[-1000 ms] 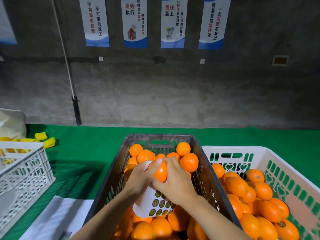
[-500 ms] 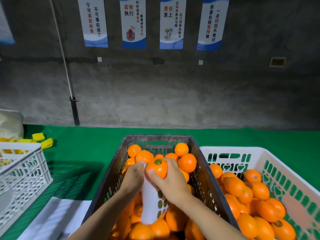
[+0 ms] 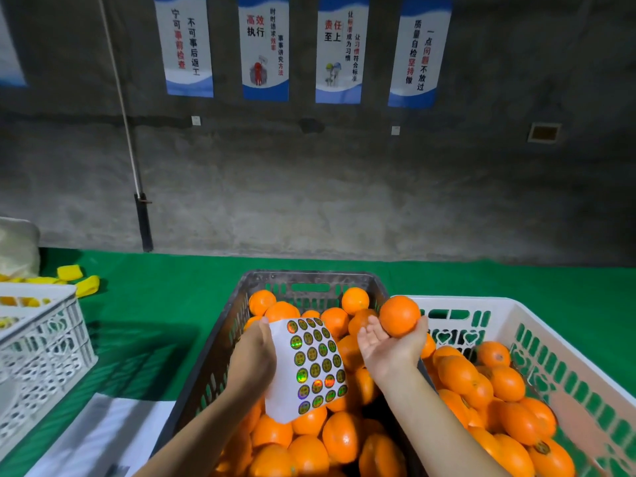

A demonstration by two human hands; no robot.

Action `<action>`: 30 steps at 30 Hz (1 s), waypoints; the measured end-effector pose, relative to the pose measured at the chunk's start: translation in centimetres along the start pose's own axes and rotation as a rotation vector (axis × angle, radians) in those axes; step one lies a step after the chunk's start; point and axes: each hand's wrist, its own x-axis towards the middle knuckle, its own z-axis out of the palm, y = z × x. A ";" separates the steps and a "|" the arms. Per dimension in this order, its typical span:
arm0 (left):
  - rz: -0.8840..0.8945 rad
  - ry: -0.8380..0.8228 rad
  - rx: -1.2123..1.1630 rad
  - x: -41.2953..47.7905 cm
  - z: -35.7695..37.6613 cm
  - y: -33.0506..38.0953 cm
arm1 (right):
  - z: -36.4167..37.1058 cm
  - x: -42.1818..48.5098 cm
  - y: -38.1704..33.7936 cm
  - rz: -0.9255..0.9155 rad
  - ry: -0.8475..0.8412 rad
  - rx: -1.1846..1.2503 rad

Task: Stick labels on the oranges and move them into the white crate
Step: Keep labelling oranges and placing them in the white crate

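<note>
The right hand (image 3: 390,346) cups an orange (image 3: 399,316) on its upturned fingers, palm up, above the gap where the dark crate (image 3: 309,280) meets the white crate (image 3: 509,306). Its grip is loose — the fruit rests on the fingertips rather than being squeezed. The left hand (image 3: 253,356) pinches the label sheet (image 3: 311,366) along its left edge and holds it upright over the dark crate, printed side toward the camera.

The step in hand looks like carrying this orange across into the white crate. To do it well, the hand should lower close to the oranges already piled (image 3: 488,383) there and roll the fruit off gently instead of dropping it, so nothing bruises. It should settle into a hollow rather than on a peak, where it could roll. The sheet is best kept clear and flat, so the round labels do not crease or lift.

Whether this orange carries a label cannot be told — the side facing the camera is bare, and the far side and underside are hidden. The near ends of both crates are cut off by the frame. On the green surface (image 3: 165,304), the yellow items (image 3: 74,273) at far left are too small to identify.
</note>
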 end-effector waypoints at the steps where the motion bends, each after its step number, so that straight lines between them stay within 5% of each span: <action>1: 0.005 -0.007 -0.006 0.0 0.0 0.0 | 0.0 -0.1 -0.1 -0.005 -0.004 0.033; 6: 0.045 -0.024 0.034 -0.1 -0.1 0.2 | 0.1 -0.3 0.0 -0.076 -0.040 0.009; 9: 0.044 -0.009 0.131 -0.2 -0.2 0.3 | 0.1 -0.3 0.4 -0.163 0.017 -0.212; 13: 0.124 -0.044 0.351 -0.5 -0.5 0.6 | -0.2 -0.7 2.4 -0.612 -0.069 -1.006; 17: 0.298 -0.059 0.521 -0.9 -0.8 1.1 | -1.3 -1.2 3.7 -1.113 -0.628 -1.746; 20: 0.446 0.033 0.582 -0.6 -1.5 1.4 | -1.7 -1.3 4.3 -1.016 -0.771 -1.875; 25: 0.416 0.218 0.503 -0.3 -2.3 2.0 | -0.9 -1.9 4.4 -0.609 -0.664 -1.555; 30: 0.533 0.378 0.479 -0.6 -2.2 2.0 | -0.7 -2.1 4.6 -0.550 -0.595 -1.396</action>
